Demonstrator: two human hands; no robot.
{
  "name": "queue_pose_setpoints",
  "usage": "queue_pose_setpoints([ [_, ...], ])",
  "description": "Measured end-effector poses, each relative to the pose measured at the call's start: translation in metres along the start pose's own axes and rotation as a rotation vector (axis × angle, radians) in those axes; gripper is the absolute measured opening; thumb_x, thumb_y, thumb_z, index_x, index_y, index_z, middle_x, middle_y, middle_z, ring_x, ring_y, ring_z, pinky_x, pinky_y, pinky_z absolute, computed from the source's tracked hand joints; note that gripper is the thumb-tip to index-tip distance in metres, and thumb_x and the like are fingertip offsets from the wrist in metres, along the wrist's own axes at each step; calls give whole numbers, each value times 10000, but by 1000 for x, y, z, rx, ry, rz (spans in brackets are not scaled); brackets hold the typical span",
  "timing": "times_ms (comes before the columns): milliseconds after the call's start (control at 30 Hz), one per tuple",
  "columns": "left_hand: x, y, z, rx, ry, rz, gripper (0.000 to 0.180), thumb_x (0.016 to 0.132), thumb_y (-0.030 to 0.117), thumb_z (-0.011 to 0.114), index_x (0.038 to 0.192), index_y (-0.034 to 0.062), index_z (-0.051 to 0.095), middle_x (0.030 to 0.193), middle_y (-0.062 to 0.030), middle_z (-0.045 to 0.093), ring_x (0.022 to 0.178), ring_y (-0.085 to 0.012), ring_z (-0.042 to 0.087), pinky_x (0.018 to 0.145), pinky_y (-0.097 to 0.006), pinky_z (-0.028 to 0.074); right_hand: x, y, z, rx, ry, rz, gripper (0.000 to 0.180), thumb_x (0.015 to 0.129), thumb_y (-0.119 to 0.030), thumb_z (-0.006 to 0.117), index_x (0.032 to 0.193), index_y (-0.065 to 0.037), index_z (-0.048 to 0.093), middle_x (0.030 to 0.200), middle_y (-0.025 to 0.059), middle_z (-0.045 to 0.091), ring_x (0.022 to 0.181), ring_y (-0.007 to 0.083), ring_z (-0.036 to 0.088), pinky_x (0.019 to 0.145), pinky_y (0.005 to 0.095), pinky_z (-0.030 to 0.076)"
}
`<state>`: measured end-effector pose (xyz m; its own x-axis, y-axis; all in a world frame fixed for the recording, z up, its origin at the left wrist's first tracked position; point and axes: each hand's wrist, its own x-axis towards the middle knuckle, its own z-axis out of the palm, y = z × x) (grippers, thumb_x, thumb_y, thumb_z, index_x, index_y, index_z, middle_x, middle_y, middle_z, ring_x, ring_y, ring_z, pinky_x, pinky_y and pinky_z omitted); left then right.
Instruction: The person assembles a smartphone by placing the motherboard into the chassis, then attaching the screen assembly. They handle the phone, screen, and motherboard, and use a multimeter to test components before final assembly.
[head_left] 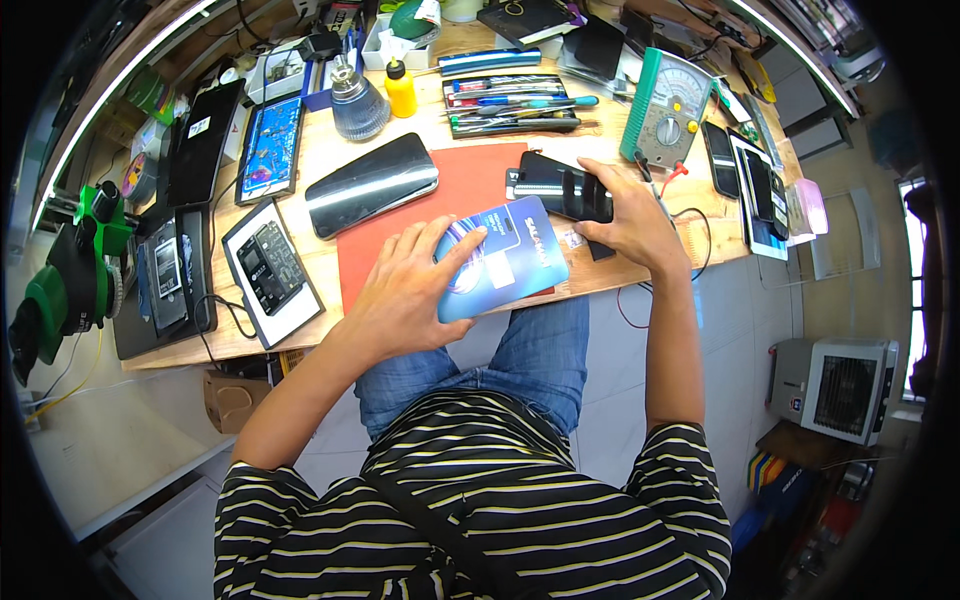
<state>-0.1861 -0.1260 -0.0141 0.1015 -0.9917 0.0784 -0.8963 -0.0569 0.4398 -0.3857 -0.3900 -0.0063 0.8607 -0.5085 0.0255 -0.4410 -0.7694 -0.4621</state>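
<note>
My left hand (400,290) grips the left side of a flat blue printed packet (515,255), its fingers spread over the top and the thumb along the near edge. The packet lies tilted over the near part of an orange-red mat (490,170). To the right, my right hand (635,220) closes around the right end of a black smartphone (555,185), fingers on the far edge and thumb on the near one. A small dark piece (600,250) shows beneath that thumb. Beyond my left hand, a dark glossy curved-edge panel (375,183) lies partly on the mat.
A green-edged analog multimeter (662,125) with leads stands at the right. Behind the mat sit a tool tray (515,105), a yellow bottle (400,90) and a glass dispenser bottle (357,105). A board in a white frame (270,270) and a green microscope-like stand (75,270) are at left.
</note>
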Motion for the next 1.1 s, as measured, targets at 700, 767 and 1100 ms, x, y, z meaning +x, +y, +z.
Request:
queue_pose_setpoints([
  [700,-78,-36,-78,-82,304,-176,968,557,248,829,1472,98,551,1411,-229,514,1283,-420,516,1124,-482,382,-28,-119,84,1697,158,457,304,969,-120,641,1255,-19,610,1081,77,699,941,143,698,802,295,596],
  [767,-82,-39,-86,-101,369,-193,952,580,260,838,1474,108,547,1403,-224,516,1258,-414,517,1113,-480,387,-40,-150,105,1811,-2,416,424,966,-100,640,1365,-2,535,1209,104,668,1094,163,661,948,330,561],
  [1100,-45,-18,-71,-10,284,-79,981,540,246,828,1468,96,546,1407,-217,526,1279,-415,515,1122,-487,373,-60,-128,74,1358,-106,435,752,1031,-476,599,1538,44,402,1224,217,708,917,251,767,705,332,637],
])
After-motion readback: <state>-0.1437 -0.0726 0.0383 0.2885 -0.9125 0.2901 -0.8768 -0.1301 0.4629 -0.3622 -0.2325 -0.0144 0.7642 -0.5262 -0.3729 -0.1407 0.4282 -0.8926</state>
